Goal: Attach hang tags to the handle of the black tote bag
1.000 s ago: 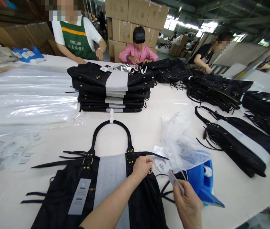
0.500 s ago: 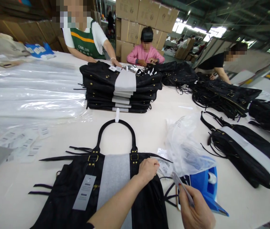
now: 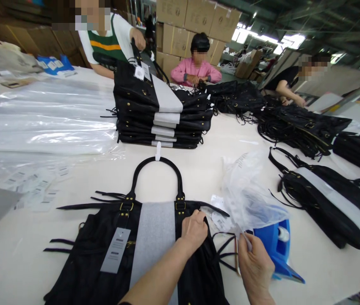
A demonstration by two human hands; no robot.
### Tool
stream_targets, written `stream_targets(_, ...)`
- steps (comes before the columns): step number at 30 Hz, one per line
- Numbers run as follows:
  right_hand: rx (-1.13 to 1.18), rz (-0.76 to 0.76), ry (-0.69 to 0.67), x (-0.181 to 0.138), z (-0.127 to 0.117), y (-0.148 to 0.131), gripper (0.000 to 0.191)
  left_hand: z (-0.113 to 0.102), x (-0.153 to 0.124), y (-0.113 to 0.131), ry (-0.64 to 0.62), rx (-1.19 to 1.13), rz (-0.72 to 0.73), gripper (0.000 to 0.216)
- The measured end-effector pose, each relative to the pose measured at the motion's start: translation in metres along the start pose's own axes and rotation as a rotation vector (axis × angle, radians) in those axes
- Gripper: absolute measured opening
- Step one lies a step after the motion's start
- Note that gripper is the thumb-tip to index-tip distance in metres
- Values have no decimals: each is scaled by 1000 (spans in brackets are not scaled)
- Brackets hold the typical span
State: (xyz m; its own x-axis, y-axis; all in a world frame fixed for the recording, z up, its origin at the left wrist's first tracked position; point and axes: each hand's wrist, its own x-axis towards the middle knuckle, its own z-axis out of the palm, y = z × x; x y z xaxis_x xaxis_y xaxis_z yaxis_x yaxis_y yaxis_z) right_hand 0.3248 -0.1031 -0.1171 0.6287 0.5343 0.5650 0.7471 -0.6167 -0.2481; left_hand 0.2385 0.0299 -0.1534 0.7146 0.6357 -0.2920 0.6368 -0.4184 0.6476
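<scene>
A black handbag (image 3: 89, 254) lies flat before me, its looped handle (image 3: 134, 176) pointing away and a grey band (image 3: 154, 237) running down its middle. A grey hang tag (image 3: 115, 250) rests on its left half. My left hand (image 3: 195, 231) is closed on the bag's upper right part, fingers curled against the black material. Just right of the bag, my right hand (image 3: 256, 262) is closed around small metal thread snips (image 3: 247, 242), whose blades point away from me. Thin black straps (image 3: 226, 250) lie between the right hand and the bag.
A blue plastic holder (image 3: 277, 250) and a crumpled clear bag (image 3: 243, 190) sit by my right hand. Stacked black handbags (image 3: 164, 114) stand ahead; another bag (image 3: 322, 199) lies right. Clear plastic sheets (image 3: 46, 118) cover the left. Several co-workers (image 3: 195, 72) are around the table.
My left hand has shifted slightly left and down on the bag. My right hand has turned, with the snips pointing more forward. The co-worker across has lifted the top stacked bag's handle.
</scene>
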Motion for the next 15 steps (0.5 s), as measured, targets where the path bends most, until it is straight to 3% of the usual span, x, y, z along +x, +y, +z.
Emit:
stream_targets(7, 207, 366, -119, 10, -33, -15, 43, -5, -4, 5, -7, -87, 25, 33)
stream_targets(11, 348, 475, -180, 10, -47, -24, 41, -21, -4, 6, 0, -363, 129, 45)
stream_targets(15, 442, 587, -203, 9, -56, -32, 42, -36, -7, 0, -91, -624, 133, 52)
